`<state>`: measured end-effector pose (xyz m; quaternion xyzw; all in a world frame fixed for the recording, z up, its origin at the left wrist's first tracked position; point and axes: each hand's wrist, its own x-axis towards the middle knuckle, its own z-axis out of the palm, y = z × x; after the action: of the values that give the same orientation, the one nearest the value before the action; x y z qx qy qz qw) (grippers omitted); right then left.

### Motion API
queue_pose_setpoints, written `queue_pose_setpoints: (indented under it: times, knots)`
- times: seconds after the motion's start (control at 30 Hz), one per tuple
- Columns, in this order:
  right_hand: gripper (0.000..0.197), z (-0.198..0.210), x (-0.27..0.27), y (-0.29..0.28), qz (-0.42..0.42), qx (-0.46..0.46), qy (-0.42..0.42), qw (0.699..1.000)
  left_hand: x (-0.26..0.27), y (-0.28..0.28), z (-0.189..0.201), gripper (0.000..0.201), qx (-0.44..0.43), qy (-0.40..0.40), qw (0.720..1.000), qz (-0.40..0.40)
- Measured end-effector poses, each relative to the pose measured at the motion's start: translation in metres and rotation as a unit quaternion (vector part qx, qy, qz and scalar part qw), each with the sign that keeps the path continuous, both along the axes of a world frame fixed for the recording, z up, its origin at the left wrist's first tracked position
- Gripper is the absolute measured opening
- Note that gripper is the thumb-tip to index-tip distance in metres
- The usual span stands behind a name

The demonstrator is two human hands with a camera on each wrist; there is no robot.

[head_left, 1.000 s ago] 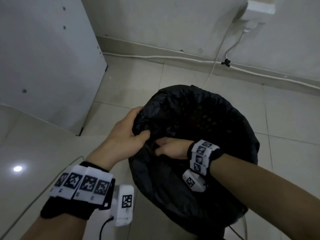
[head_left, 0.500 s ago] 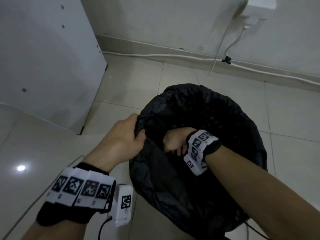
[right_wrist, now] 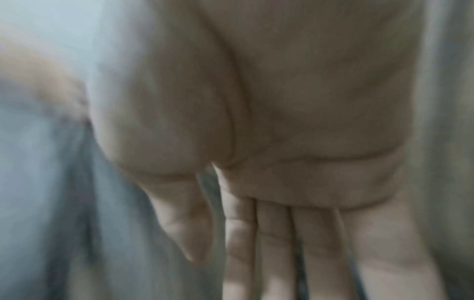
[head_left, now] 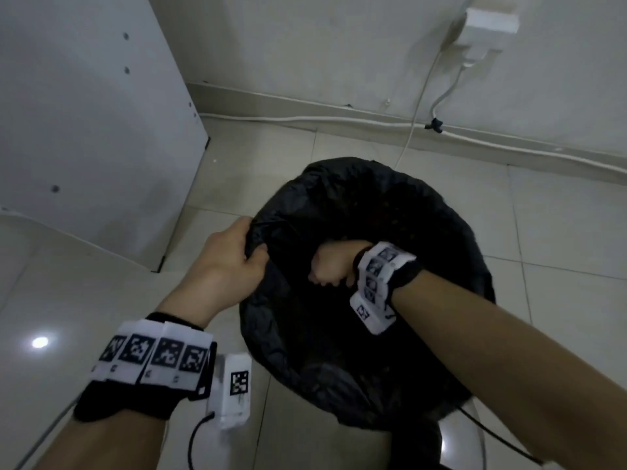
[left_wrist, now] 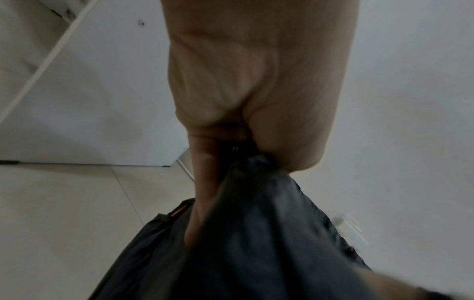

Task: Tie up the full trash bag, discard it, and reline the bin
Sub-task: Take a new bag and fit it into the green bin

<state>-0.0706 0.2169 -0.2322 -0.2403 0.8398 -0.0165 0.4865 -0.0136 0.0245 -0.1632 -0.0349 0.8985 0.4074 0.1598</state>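
The right hand [head_left: 334, 268] had been drawn up, state unclear; the crinkled black plastic trash bag [head_left: 424, 239] was gripped by the left hand [head_left: 230, 262], best gathered evenly.

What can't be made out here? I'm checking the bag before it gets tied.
- Contents of the trash bag: head view, interior too dark.
- Bin: head view, wholly covered by the bag.
- Right hand grip: head view, fingers turned away; right wrist view, blurred.
- Left hand fingertips: left wrist view, buried in gathered plastic.
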Motion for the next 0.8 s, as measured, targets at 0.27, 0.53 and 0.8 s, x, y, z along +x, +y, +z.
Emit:
queue_pose_setpoints:
  times: [0.27, 0.53, 0.8]
  knots:
    - [0.028, 0.161, -0.043, 0.084, -0.299, -0.176, 0.304, 0.887, -0.017, -0.041, -0.003, 0.046, 0.039, -0.005, 0.99, 0.133]
    - [0.052, 0.064, 0.008, 0.158, -0.58, -0.275, -0.113, 0.758, -0.005, -0.046, -0.001, 0.029, 0.187, -0.112, 0.958, 0.188]
    - [0.033, 0.03, -0.026, 0.144, -0.772, -0.411, 0.08, 0.479, -0.019, -0.013, -0.007, 0.037, 0.326, -0.097, 0.889, 0.307]
